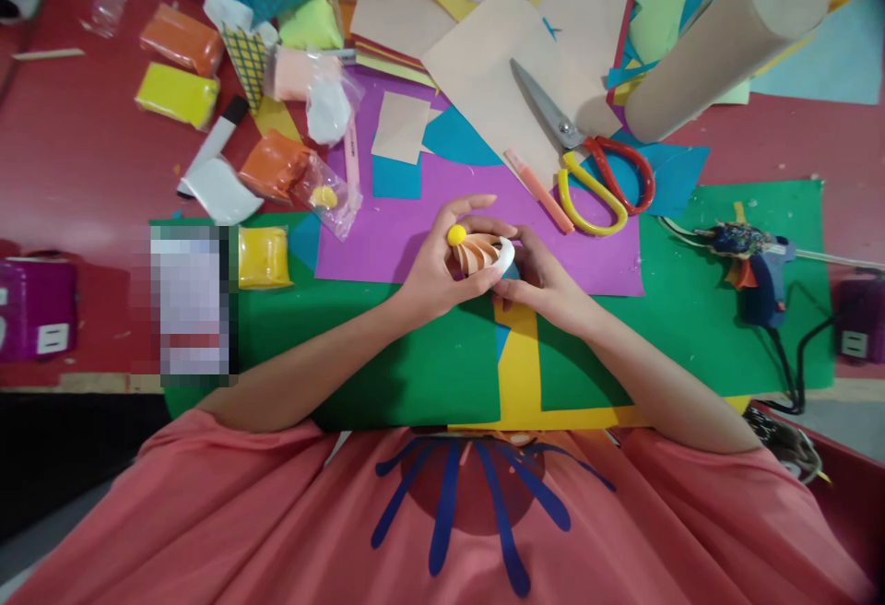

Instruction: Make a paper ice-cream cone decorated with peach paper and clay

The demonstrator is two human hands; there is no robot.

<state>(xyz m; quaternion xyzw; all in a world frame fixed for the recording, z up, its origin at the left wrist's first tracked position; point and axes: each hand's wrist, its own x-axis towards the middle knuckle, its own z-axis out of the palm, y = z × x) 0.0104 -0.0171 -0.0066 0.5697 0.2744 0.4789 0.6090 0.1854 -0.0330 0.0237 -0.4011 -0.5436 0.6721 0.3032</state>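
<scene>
Between both hands lies a craft ice cream cone (478, 255), tipped on its side, with peach-coloured swirled strips, a white clay rim and a yellow ball at its left end. My left hand (442, 264) is curled round the swirled part, its thumb along the lower edge near the white rim. At the rim end, my right hand (539, 278) grips the cone's blue part, most of which its fingers hide. Beneath the hands are a purple foam sheet (394, 227) and a green sheet (387, 347).
Yellow-and-red-handled scissors (567, 130) and a peach marker (539, 190) lie beyond my hands. A glue gun (761, 278) with its cable is at right, near a beige cylinder (725, 42). Clay packets (263, 257), finished cones (241, 42) and a blurred-out rectangle (190, 301) occupy the left.
</scene>
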